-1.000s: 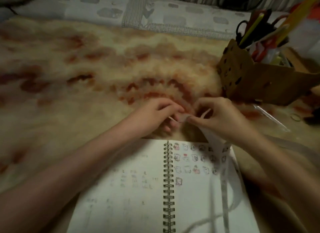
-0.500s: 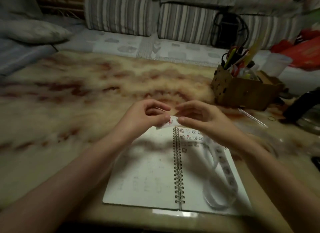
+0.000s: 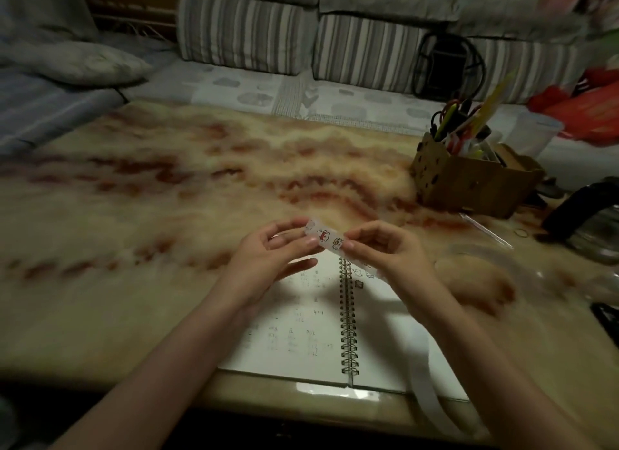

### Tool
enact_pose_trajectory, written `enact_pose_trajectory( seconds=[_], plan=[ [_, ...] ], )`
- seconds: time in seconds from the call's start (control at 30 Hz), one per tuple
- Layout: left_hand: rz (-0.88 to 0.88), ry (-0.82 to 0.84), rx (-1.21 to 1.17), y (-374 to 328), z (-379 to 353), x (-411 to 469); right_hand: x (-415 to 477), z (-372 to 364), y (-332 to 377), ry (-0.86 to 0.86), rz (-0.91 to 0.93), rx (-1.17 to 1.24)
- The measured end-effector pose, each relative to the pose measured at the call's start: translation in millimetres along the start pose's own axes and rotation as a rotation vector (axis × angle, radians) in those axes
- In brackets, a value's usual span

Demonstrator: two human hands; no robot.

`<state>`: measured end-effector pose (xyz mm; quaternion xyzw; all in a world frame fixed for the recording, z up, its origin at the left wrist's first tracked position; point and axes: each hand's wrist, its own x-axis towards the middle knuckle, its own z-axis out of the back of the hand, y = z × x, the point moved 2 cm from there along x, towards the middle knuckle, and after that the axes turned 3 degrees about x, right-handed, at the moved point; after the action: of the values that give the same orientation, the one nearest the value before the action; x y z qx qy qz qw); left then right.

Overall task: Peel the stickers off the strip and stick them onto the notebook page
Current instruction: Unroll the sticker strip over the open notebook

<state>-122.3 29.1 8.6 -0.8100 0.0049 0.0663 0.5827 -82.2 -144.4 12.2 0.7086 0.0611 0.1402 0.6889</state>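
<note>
At the bottom of the frame we see two bare forearms reaching in over the near edge of the marbled table [image 3: 134, 198]. An open spiral notebook [image 3: 294, 335] lies flat there, its left page covered in faint handwriting. The loose tail of the sticker strip [image 3: 326, 239] runs down the right page and off the table edge at lower right. Just above the notebook's far edge, at the centre of the frame, both hands hold the strip's upper end in the air. The left hand [image 3: 268, 265] pinches it between thumb and forefinger, and the right hand [image 3: 388, 258] pinches it just beside. Between the grips we make out two small red-and-white cartoon figures. A few stickers [image 3: 359, 284] sit at the top of the right page, beside the spiral. Farther back at right stands a cardboard box [image 3: 469, 188] full of pens, and striped cushions [image 3: 244, 31] line the top of the frame.
</note>
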Motion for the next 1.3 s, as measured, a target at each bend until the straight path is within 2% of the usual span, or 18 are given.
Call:
enact_pose_trajectory(
  seconds=[0.17,0.23,0.3,0.33,0.4,0.47,0.57,0.67,0.8,0.9,1.07,1.13,1.2,1.3],
  plan=[
    [-0.067,-0.123,0.014,4,0,6,2,4,0,0.011,0.037,-0.175],
    [-0.082,-0.155,0.053,5,5,8,5,24,0,-0.081,0.051,-0.311],
    [-0.086,-0.169,0.102,6,10,10,7,60,-1,-0.242,0.059,-0.563],
    [-0.080,-0.174,0.125,7,13,11,6,81,-4,-0.337,0.029,-0.720],
    [-0.067,-0.183,0.176,9,17,13,-1,117,-9,-0.496,-0.160,-0.971],
    [-0.078,-0.197,0.225,9,19,16,-8,138,-16,-0.551,-0.387,-1.074],
    [-0.081,-0.183,0.280,9,21,18,-9,134,-18,-0.514,-0.482,-0.956],
    [-0.073,-0.163,0.314,9,21,17,-1,119,-21,-0.513,-0.380,-0.773],
    [-0.074,-0.181,0.312,6,24,15,17,109,-30,-0.497,-0.303,-0.655],
    [-0.073,-0.203,0.326,5,29,14,26,101,-35,-0.490,-0.258,-0.724],
    [-0.047,-0.192,0.328,6,33,12,28,96,-44,-0.443,-0.346,-0.968],
    [-0.047,-0.207,0.316,5,36,12,30,93,-37,-0.483,-0.200,-0.955],
    [-0.065,-0.264,0.310,0,41,13,29,81,-18,-0.484,0.005,-0.821],
    [-0.108,-0.381,0.351,-12,62,16,21,35,18,-0.277,0.084,-0.334]
  ],
)
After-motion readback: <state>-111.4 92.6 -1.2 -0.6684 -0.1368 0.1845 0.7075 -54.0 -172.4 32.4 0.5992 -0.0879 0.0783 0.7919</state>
